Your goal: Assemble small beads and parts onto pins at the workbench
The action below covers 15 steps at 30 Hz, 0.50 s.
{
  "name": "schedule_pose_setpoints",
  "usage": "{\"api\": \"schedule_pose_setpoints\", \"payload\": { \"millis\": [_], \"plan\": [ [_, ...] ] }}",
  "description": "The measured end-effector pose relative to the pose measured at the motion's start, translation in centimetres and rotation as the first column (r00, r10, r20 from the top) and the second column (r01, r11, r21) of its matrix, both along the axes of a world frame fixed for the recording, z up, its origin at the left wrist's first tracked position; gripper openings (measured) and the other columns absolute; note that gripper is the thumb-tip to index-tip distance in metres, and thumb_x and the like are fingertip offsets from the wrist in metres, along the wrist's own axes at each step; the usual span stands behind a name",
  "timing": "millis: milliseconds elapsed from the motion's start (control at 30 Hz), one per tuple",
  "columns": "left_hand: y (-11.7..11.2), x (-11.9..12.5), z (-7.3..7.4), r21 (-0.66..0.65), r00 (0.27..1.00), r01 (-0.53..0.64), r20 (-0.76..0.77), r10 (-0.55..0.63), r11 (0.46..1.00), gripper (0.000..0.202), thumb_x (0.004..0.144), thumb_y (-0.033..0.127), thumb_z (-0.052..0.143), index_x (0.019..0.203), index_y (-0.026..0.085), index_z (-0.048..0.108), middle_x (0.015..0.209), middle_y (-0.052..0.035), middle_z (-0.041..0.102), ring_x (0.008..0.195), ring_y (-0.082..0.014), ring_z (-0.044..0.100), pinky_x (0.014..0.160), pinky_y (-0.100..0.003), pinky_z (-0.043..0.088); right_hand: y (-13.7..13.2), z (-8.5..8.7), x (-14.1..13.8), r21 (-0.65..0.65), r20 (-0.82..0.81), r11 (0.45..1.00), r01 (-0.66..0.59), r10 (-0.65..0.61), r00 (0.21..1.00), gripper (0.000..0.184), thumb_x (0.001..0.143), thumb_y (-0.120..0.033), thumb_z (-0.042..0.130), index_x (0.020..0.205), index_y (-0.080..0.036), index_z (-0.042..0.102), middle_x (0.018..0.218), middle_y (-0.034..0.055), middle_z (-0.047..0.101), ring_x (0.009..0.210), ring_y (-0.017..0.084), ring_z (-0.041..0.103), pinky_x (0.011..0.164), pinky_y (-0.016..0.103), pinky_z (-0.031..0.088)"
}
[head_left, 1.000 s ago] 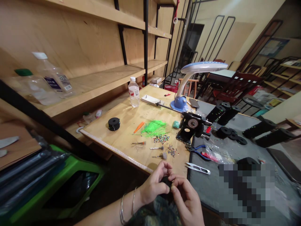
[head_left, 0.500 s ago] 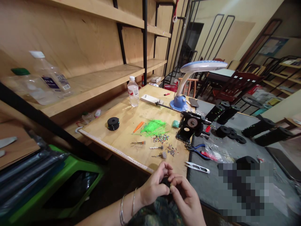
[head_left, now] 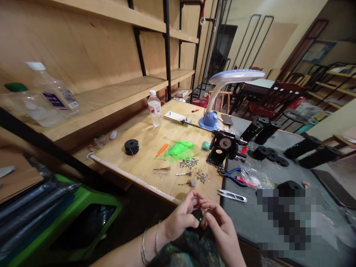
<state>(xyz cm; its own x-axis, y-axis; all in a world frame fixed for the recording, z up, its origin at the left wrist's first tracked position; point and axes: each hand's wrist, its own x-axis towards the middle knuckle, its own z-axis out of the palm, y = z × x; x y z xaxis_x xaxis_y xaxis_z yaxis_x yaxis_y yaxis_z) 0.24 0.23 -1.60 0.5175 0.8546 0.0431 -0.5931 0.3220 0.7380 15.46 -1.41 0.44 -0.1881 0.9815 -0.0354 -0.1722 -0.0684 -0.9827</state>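
Close to my lap, my left hand [head_left: 179, 221] is closed around a small black foam spool [head_left: 197, 214] that carries a bright green dot. My right hand [head_left: 219, 223] meets it from the other side, thumb and fingers pinched together at the spool's edge; whatever is between those fingertips is too small to make out. Just beyond my hands on the wooden table [head_left: 150, 137] lie thin brush-like bundles [head_left: 191, 182], a heap of small coloured beads [head_left: 189, 162] and bright green strands [head_left: 180, 150]. Thread snips [head_left: 232, 195] rest to the right.
A black winding device [head_left: 221, 146] stands mid-table, with blue-handled pliers [head_left: 235, 176] beside it. Behind are a desk lamp [head_left: 209, 120] and a water bottle [head_left: 155, 109]. Stacked black spools [head_left: 131, 147] sit left; more black foam rolls [head_left: 303, 145] stand on the grey mat [head_left: 241, 222].
My right hand's fingers have shifted slightly away from the spool, and the green dot on it now shows. The view has moved a little; the table things stay put.
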Motion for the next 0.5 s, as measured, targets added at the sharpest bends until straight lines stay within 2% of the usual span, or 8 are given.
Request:
{"api": "schedule_pose_setpoints", "payload": {
  "millis": [133, 200, 333, 500],
  "plan": [
    [0.0, 0.1, 0.5, -0.033, 1.0, -0.002, -0.02, 0.001, 0.999, 0.059, 0.048, 0.004, 0.049, 0.104, 0.022, 0.045, 0.095, -0.0009, 0.054, 0.086, -0.0166, 0.05, 0.071, -0.027, 0.037, 0.2, 0.3, -0.4, 0.032, 0.041, 0.999, 0.018, -0.02, 0.999, 0.02, 0.079, -0.037, 0.069, 0.073, -0.018, 0.065, 0.096, 0.0089, 0.063, 0.065, 0.015, 0.055, 0.052, 0.023, 0.046],
    [-0.1, 0.1, 0.8, -0.064, 0.999, -0.03, -0.032, 0.028, 0.998, 0.062, 0.046, 0.005, 0.049, 0.106, 0.021, 0.046, 0.095, -0.0013, 0.054, 0.092, -0.018, 0.049, 0.072, -0.027, 0.037, 0.1, 0.2, -0.6, 0.051, 0.059, 0.998, 0.022, -0.025, 0.998, 0.024, 0.08, -0.038, 0.067, 0.069, -0.018, 0.061, 0.095, 0.009, 0.062, 0.066, 0.016, 0.055, 0.052, 0.023, 0.045],
    [-0.1, 0.1, 1.0, -0.125, 0.999, -0.051, -0.022, 0.048, 0.991, 0.065, 0.046, 0.008, 0.05, 0.109, 0.022, 0.047, 0.092, -0.0007, 0.051, 0.089, -0.0181, 0.048, 0.07, -0.026, 0.035, -0.3, -0.2, -0.8, 0.104, 0.108, 0.994, 0.035, -0.047, 0.993, 0.024, 0.084, -0.04, 0.061, 0.072, -0.02, 0.057, 0.095, 0.0093, 0.062, 0.071, 0.018, 0.058, 0.054, 0.024, 0.047],
    [-0.2, 0.1, 1.0, -0.15, 0.997, -0.075, -0.014, 0.074, 0.986, 0.062, 0.046, 0.009, 0.05, 0.107, 0.021, 0.049, 0.085, 0.0003, 0.05, 0.082, -0.0162, 0.047, 0.07, -0.026, 0.033, -1.0, -0.6, -1.1, 0.239, 0.227, 0.97, 0.046, -0.102, 0.969, 0.02, 0.089, -0.036, 0.054, 0.075, -0.021, 0.055, 0.092, 0.0091, 0.063, 0.081, 0.021, 0.06, 0.063, 0.027, 0.05]
  ]
}}
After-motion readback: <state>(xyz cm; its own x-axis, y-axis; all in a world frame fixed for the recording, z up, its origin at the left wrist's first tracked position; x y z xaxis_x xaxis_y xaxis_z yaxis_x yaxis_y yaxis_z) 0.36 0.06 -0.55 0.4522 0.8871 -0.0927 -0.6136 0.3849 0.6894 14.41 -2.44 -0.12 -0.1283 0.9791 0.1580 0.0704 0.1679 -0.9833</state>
